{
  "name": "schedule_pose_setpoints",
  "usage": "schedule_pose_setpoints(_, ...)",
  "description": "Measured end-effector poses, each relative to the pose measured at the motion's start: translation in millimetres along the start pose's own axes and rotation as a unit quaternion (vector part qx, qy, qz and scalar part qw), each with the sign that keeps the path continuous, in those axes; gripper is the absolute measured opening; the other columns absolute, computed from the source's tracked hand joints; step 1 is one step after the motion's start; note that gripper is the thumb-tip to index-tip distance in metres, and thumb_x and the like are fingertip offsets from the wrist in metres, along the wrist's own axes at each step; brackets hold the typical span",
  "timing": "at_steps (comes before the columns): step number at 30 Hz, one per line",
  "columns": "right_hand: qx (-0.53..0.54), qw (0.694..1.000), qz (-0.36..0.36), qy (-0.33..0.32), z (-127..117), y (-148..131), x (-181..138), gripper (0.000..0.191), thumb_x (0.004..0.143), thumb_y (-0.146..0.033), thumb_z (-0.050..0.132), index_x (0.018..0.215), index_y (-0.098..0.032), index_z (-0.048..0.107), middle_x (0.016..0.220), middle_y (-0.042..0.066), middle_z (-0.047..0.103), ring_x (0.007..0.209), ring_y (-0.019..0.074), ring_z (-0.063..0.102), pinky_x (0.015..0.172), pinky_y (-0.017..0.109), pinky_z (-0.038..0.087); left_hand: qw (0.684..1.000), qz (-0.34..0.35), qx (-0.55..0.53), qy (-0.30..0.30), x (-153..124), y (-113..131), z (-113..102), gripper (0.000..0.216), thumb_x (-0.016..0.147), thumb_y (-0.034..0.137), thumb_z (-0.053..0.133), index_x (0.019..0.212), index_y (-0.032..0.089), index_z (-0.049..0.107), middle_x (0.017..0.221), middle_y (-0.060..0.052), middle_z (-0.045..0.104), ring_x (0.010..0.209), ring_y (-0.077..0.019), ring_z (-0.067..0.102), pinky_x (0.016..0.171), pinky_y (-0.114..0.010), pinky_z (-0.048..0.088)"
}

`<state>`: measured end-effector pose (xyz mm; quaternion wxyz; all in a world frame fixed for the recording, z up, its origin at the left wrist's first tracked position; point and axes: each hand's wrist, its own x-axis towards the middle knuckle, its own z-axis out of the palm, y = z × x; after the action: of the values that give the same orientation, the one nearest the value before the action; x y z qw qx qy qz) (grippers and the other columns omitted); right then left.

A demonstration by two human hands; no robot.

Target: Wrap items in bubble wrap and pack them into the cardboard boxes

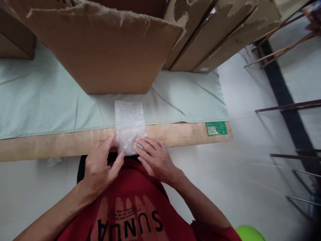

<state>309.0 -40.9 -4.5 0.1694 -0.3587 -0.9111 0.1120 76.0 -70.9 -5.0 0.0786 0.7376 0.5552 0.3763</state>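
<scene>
A strip of clear bubble wrap [129, 115] lies over the table's near edge, its far end flat on the green cloth. Its near end is bunched between my hands, and I cannot make out whether something is inside. My left hand [101, 164] is at its left edge, thumb and forefinger spread apart, the other fingers partly hidden. From the right, my right hand [157, 159] rests its stretched fingers on the near part of the wrap.
A large open cardboard box [112, 57] stands just beyond the wrap. More cardboard boxes [210, 40] line up at the back right, and another box [15, 36] sits at the left. Pale green cloth [45, 100] covers the table behind its bare wooden edge [175, 134]. Metal racks stand at the right.
</scene>
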Motion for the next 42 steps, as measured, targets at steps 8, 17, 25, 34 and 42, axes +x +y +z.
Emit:
schedule_pose_setpoints(8,-0.017,0.999,-0.038,-0.006,-5.1,7.3,11.0,0.029,0.101,-0.012,0.053,0.124,-0.018,0.069,0.136,0.012,0.074,0.125,0.027,0.061,0.094,0.042,0.045,0.975,0.187,0.062,-0.104,3.5,-7.8,-0.1,0.034,0.094,0.013,0.072,0.127,0.013,0.067,0.132,-0.016,0.074,0.131,-0.0362,0.065,0.108,-0.052,0.05)
schedule_pose_setpoints(17,0.145,0.987,0.048,0.041,-4.8,22.1,39.1,0.025,0.109,-0.019,0.047,0.116,-0.02,0.071,0.103,0.005,0.081,0.095,0.0194,0.071,0.089,0.037,0.057,0.99,0.063,-0.067,-0.103,39.8,-16.2,0.8,0.007,0.1,0.014,0.061,0.102,0.016,0.068,0.084,-0.003,0.074,0.078,-0.0166,0.069,0.074,-0.029,0.057)
schedule_pose_setpoints(25,0.01,0.983,0.052,0.174,-2.0,18.6,42.0,0.015,0.102,-0.021,0.064,0.116,-0.02,0.069,0.106,0.008,0.079,0.097,0.0214,0.071,0.088,0.038,0.053,0.995,-0.035,-0.024,-0.087,45.2,-13.3,13.5,0.03,0.099,0.014,0.063,0.129,0.015,0.061,0.096,-0.004,0.07,0.083,-0.0158,0.07,0.078,-0.027,0.06)
schedule_pose_setpoints(34,0.027,0.999,-0.042,0.022,-9.4,35.1,51.9,0.02,0.105,-0.018,0.058,0.12,-0.021,0.071,0.121,0.006,0.08,0.123,0.0232,0.066,0.104,0.042,0.043,0.998,0.019,0.029,-0.056,39.1,-13.9,11.8,0.031,0.097,0.02,0.069,0.127,0.016,0.062,0.115,-0.013,0.069,0.104,-0.0272,0.069,0.09,-0.042,0.06)
schedule_pose_setpoints(42,0.105,0.993,0.036,-0.042,-14.3,46.7,80.6,0.028,0.112,-0.031,0.048,0.123,-0.019,0.071,0.108,0.007,0.08,0.098,0.021,0.069,0.09,0.037,0.047,0.996,0.006,-0.009,-0.087,49.3,-26.4,5.8,0.026,0.1,0.019,0.061,0.126,0.016,0.064,0.096,-0.008,0.076,0.087,-0.0246,0.067,0.079,-0.04,0.053)
